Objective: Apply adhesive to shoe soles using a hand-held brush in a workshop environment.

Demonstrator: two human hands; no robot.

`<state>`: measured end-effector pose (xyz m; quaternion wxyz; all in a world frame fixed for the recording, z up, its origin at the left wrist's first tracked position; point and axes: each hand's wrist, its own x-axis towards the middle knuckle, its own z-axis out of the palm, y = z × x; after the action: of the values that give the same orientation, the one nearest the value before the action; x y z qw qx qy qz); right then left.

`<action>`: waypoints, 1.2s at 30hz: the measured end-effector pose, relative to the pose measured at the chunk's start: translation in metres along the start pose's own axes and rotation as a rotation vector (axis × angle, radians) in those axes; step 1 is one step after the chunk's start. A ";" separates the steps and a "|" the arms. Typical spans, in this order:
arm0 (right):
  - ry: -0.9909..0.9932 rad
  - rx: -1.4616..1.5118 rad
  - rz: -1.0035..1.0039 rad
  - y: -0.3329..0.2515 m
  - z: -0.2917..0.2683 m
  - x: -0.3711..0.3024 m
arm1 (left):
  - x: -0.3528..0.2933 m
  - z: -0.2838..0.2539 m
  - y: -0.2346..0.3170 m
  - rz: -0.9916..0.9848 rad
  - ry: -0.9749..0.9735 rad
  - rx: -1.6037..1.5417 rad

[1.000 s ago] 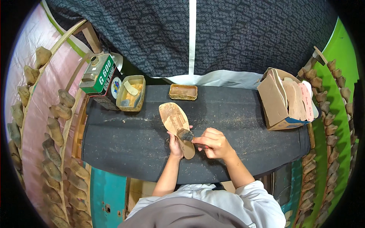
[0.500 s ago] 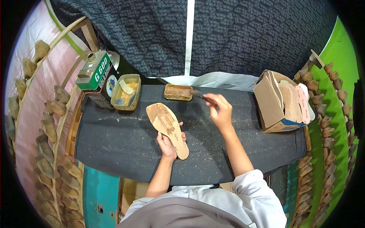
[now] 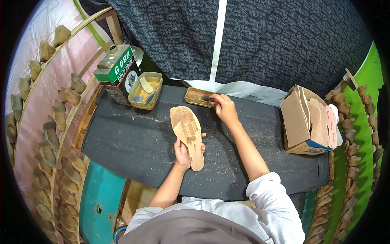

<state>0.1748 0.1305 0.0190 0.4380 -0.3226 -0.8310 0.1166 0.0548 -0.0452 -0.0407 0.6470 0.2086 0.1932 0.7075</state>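
Observation:
My left hand (image 3: 181, 154) grips the narrow heel end of a tan insole (image 3: 191, 142), with its broad forefoot pointing away from me. Brown, wet-looking patches cover the middle and upper part of the insole's face. At the small shallow tray (image 3: 197, 103) of brown stuff, my right hand (image 3: 226, 110) pinches a short dark brush (image 3: 211, 98). The brush's tip is down at the tray's right end; its bristles are mostly hidden by the fingers and the rim.
A green-and-black metal can (image 3: 118, 73) and a yellowish plastic tub (image 3: 145, 105) with scraps stand at the back left. On the right sits a cardboard box (image 3: 306, 144) of cut insoles. Racks of wooden shoe lasts (image 3: 50, 134) flank the black-covered table (image 3: 134, 142).
My right hand has brought the brush down and inward to the tray's right end. The insole has turned more upright in my left hand. The whole view has shifted and tilted slightly.

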 end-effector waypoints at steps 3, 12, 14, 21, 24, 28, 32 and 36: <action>0.073 -0.011 -0.045 -0.009 -0.010 -0.005 | 0.003 -0.002 -0.001 0.022 -0.012 0.007; 0.203 0.155 -0.212 -0.086 -0.047 -0.036 | 0.007 -0.004 -0.002 0.042 0.012 0.075; 0.181 0.203 -0.324 -0.094 -0.047 -0.037 | 0.006 -0.006 -0.001 0.033 0.018 0.098; -0.103 0.340 -0.415 -0.103 -0.059 -0.045 | 0.005 0.007 0.010 0.110 0.201 0.074; -0.108 0.341 -0.410 -0.106 -0.054 -0.043 | 0.004 0.001 0.008 0.107 0.156 0.082; 0.058 0.250 -0.426 -0.104 -0.047 -0.042 | 0.000 0.001 0.006 0.080 0.119 0.197; -0.121 0.338 -0.450 -0.105 -0.062 -0.043 | 0.000 0.002 0.009 0.073 0.120 0.071; -0.049 0.340 -0.450 -0.110 -0.059 -0.042 | 0.001 0.000 0.008 0.058 0.064 0.040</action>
<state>0.1923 0.0145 0.0786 0.4806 -0.0491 -0.8605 0.1619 0.0477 -0.0452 -0.0366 0.6153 0.2042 0.2218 0.7284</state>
